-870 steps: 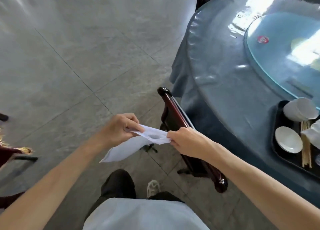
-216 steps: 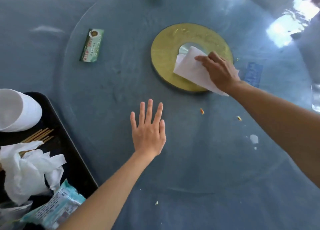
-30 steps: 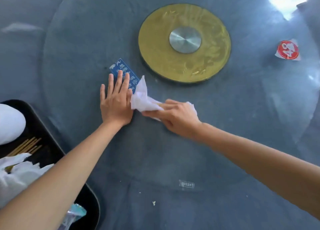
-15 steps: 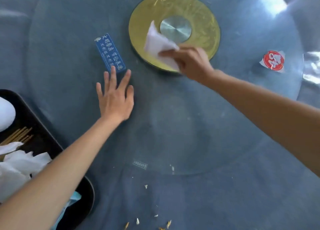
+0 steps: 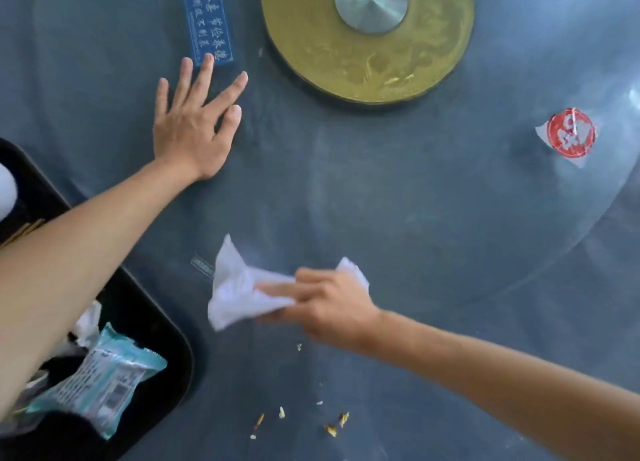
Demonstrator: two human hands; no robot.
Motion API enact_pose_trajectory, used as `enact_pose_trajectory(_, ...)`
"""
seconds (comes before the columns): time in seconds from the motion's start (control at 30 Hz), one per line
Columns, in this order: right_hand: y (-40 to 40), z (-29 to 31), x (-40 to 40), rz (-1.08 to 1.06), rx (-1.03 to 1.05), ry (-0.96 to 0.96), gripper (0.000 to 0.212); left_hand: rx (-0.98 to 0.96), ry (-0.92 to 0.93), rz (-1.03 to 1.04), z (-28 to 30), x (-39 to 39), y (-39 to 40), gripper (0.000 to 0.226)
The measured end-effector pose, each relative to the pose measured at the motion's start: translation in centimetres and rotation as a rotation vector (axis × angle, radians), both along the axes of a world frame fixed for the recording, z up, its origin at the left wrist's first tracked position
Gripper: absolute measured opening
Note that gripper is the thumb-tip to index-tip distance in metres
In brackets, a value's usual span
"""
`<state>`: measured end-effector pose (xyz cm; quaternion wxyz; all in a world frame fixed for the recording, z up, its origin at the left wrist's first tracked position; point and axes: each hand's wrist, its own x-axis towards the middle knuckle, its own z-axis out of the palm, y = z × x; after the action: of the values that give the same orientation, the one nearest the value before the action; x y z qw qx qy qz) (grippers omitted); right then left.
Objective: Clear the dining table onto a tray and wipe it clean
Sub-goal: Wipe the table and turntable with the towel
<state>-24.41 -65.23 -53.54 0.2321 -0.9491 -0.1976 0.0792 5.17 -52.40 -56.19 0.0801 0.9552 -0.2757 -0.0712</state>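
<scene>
My right hand (image 5: 329,308) grips a crumpled white wipe (image 5: 239,287) and presses it on the glass turntable (image 5: 433,218) near its front rim. My left hand (image 5: 194,121) lies flat on the glass with fingers spread, its fingertips touching a blue card (image 5: 207,20). Several small crumbs (image 5: 304,419) lie on the blue tablecloth just in front of the wipe. A black tray (image 5: 166,349) stands at the lower left, holding a teal wet-wipe packet (image 5: 100,381), crumpled tissue and chopsticks, partly hidden by my left forearm.
The gold hub (image 5: 367,34) with a steel centre sits at the top. A red round label (image 5: 569,134) lies on the glass at the right. The turntable's rim (image 5: 571,238) curves down the right side over the tablecloth.
My right hand has swept the wipe from the gold hub down toward me to the near rim. More crumbs lie in front. My left hand stays flat by the blue card.
</scene>
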Motion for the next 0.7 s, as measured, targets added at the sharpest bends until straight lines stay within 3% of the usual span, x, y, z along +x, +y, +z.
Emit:
enact_pose_trajectory(0.07, 1.2, 1.3, -0.8, 0.028, 0.096, -0.011, 0.080, 0.020, 0.026, -0.007, 1.2, 0.5, -0.1, 0.050)
enact_pose_trajectory(0.17, -1.4, 3.9, 3.8, -0.210, 0.280, -0.194, 0.062, -0.060, 0.060, 0.109, 2.6, -1.4, -0.8, 0.052)
enact_pose_trajectory(0.27, -8.9, 6.0, 12.6, -0.559, 0.125, -0.320, 0.045, -0.107, 0.132, 0.124, 2.8, -6.5, -2.5, 0.053)
enact_pose_trajectory(0.33, -14.1, 6.3, 16.8, -0.641, -0.056, -0.224, 0.043, -0.039, 0.152, 0.168, 2.1, -9.4, -3.2, 0.054)
enact_pose_trajectory(0.43, -16.6, 4.3, 17.4, -0.634, -0.135, -0.071, 0.038, 0.006, 0.029, 0.198, 0.8, -10.4, -2.9, 0.054)
enact_pose_trajectory(0.5, -14.5, 2.4, 15.4, -0.603, -0.139, -0.100, 0.039, -0.027, -0.011, 0.168, -0.1, -9.1, -2.3, 0.052)
enact_pose_trajectory(0.6, -9.1, 0.4, 10.0, -0.379, -0.083, -0.133, 0.044, -0.058, -0.060, 0.112, -0.9, -7.3, -1.5, 0.052)
enact_pose_trajectory(0.7, -3.7, 0.1, 2.9, -0.140, 0.019, 0.030, 0.067, -0.072, -0.066, 0.075, -1.2, -5.7, -0.6, 0.052)
